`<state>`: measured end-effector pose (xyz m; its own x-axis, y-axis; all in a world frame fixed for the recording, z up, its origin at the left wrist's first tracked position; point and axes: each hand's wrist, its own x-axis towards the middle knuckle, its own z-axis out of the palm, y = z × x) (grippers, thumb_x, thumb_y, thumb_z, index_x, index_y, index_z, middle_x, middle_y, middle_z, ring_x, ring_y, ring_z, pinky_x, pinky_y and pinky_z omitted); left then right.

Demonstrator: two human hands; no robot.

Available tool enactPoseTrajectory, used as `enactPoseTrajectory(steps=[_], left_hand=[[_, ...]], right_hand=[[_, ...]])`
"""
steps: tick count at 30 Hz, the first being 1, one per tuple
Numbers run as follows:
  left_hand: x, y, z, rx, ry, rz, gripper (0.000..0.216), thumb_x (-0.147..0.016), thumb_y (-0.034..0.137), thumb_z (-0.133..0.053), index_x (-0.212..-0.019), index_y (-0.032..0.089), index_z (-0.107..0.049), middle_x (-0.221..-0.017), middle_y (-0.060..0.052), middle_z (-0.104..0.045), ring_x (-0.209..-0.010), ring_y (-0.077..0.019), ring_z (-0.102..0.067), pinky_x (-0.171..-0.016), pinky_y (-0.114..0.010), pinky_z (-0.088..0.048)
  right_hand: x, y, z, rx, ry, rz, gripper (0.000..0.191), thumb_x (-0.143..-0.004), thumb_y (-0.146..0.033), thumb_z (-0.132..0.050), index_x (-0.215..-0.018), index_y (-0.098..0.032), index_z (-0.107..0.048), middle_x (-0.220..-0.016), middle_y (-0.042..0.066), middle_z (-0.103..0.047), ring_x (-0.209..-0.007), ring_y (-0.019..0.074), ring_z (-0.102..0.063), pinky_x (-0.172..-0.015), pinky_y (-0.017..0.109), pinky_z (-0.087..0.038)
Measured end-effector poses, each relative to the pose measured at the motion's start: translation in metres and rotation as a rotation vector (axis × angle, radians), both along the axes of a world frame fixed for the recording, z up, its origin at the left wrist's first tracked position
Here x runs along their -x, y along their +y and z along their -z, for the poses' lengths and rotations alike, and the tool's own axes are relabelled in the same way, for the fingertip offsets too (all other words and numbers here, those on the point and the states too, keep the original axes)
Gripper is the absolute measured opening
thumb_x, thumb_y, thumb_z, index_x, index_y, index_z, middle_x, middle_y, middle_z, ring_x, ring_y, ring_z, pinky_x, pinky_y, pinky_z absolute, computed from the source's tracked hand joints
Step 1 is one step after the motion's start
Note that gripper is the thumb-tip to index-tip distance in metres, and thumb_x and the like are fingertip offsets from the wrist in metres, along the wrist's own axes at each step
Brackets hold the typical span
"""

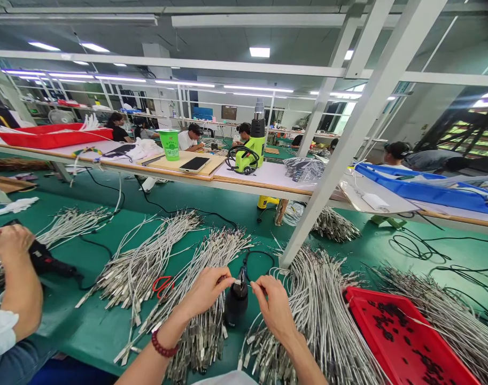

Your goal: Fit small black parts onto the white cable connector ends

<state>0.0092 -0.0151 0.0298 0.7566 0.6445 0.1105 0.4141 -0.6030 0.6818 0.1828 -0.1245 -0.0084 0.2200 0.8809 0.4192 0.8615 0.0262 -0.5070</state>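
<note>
My left hand, with a dark red bead bracelet at its wrist, pinches a small pale connector over the top of a black upright device. On the other side of that device, my right hand has thumb and forefinger pressed together; whatever lies between them is too small to make out. Bundles of white cables with metal plugs lie on both sides: one bundle under my left forearm, a larger bundle beside my right hand.
A red tray with small black pieces stands at the right. A white post rises behind my right hand. The shelf carries a green heat gun, a cup and a phone. At left, a co-worker's hand grips a black tool.
</note>
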Motion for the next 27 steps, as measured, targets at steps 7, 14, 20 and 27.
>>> enactPoseTrajectory(steps=[7, 14, 20, 27], left_hand=[[-0.0006, 0.0006, 0.0015, 0.032, -0.025, 0.006, 0.031, -0.091, 0.04, -0.046, -0.072, 0.018, -0.056, -0.055, 0.007, -0.038, -0.055, -0.0109, -0.034, -0.054, -0.022, -0.021], [0.0002, -0.0002, -0.0005, 0.111, -0.076, 0.021, 0.026, -0.09, 0.038, -0.048, -0.078, 0.017, -0.058, -0.061, 0.005, -0.047, -0.056, -0.011, -0.038, -0.052, -0.021, -0.025], [0.0012, -0.0001, -0.0032, -0.042, -0.016, 0.058, 0.035, -0.095, 0.035, -0.039, -0.073, 0.018, -0.06, -0.061, 0.004, -0.05, -0.06, -0.0125, -0.042, -0.058, -0.023, -0.025], [-0.0001, -0.0003, -0.0017, -0.019, -0.06, 0.011, 0.028, -0.091, 0.031, -0.047, -0.076, 0.017, -0.064, -0.065, 0.003, -0.057, -0.06, -0.0119, -0.045, -0.057, -0.022, -0.027]], right_hand=[[-0.0022, 0.0016, 0.0016, 0.008, 0.033, -0.006, 0.034, -0.097, -0.035, -0.039, -0.067, -0.021, -0.045, -0.065, -0.001, -0.051, -0.065, 0.0171, -0.046, -0.064, 0.028, -0.031], [-0.0032, 0.0017, 0.0047, -0.029, 0.099, -0.018, 0.032, -0.096, -0.037, -0.042, -0.069, -0.021, -0.048, -0.065, -0.001, -0.052, -0.064, 0.0167, -0.047, -0.065, 0.028, -0.032], [-0.0017, 0.001, 0.0003, -0.017, 0.099, -0.009, 0.031, -0.095, -0.036, -0.044, -0.069, -0.021, -0.049, -0.066, -0.001, -0.054, -0.065, 0.0172, -0.049, -0.066, 0.029, -0.032], [-0.003, 0.0026, 0.0037, -0.033, 0.135, -0.013, 0.03, -0.094, -0.038, -0.047, -0.071, -0.021, -0.054, -0.068, 0.0, -0.058, -0.066, 0.0179, -0.051, -0.067, 0.03, -0.034]])
